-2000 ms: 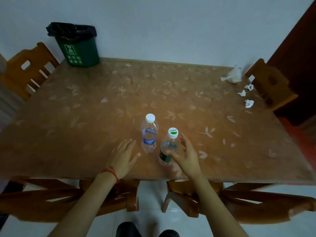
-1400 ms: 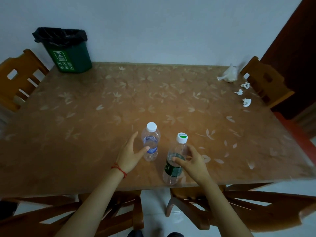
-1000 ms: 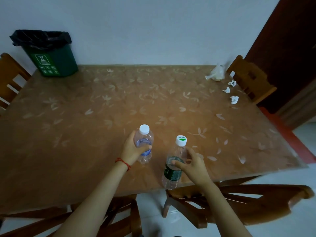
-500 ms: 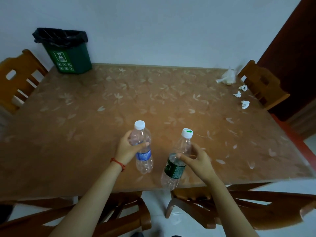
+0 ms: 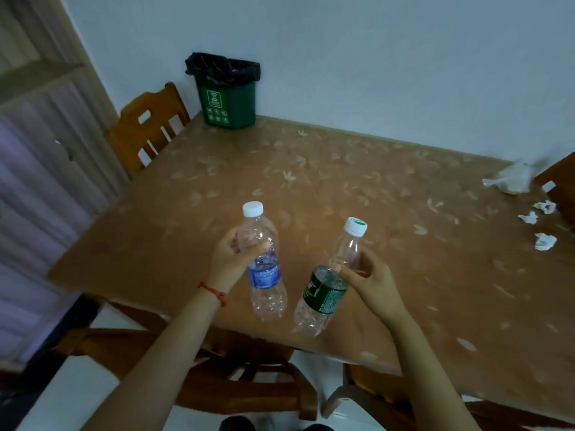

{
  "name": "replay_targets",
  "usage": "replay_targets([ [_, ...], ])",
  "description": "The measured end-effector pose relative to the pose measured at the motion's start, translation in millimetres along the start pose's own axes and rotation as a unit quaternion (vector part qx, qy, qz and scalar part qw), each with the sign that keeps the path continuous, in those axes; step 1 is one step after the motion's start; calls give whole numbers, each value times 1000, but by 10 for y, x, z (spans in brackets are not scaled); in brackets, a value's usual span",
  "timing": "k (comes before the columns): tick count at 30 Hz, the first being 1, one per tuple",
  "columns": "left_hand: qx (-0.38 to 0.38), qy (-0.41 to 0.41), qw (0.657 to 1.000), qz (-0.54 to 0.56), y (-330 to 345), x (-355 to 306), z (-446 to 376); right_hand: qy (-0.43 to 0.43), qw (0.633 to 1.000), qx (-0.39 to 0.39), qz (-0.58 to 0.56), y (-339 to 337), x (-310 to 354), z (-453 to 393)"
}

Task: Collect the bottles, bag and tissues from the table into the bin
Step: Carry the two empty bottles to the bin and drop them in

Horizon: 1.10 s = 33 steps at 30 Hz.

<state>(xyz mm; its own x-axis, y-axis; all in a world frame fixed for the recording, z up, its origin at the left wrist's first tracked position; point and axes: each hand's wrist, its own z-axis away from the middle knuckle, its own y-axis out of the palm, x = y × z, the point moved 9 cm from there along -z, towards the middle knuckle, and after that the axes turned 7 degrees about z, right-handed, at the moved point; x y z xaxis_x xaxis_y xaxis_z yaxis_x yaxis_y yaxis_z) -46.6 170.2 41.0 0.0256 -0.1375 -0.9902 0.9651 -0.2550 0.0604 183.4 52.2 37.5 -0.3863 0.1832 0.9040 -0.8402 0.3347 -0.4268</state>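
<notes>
Now both bottles are off the table (image 5: pixel 357 188), each held up by one hand. Left hand (image 5: pixel 228 262) grips the blue-label bottle (image 5: pixel 264 269) around its upper body; right hand (image 5: pixel 370 281) pinches the green-label bottle (image 5: pixel 329 281) below its neck, tilted. Green bin (image 5: pixel 228 101) stands at the table's far left corner. Clear bag (image 5: pixel 510 180) and three crumpled tissues (image 5: pixel 544 241) lie along the table's right edge.
</notes>
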Motion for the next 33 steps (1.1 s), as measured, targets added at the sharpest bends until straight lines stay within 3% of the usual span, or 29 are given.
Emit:
replay_targets([
  [11, -168, 42, 985, 12, -622, -402, 654, -104, 985, 132, -33, 327, 724, -207],
  [17, -224, 47, 973, 29, -794, -461, 1111, -151, 964, 215, -47, 526, 1075, -149],
  [33, -411, 77, 908, 16, -1961, -590, 2711, -205, 898, 383, -62, 1797, 1912, 911],
])
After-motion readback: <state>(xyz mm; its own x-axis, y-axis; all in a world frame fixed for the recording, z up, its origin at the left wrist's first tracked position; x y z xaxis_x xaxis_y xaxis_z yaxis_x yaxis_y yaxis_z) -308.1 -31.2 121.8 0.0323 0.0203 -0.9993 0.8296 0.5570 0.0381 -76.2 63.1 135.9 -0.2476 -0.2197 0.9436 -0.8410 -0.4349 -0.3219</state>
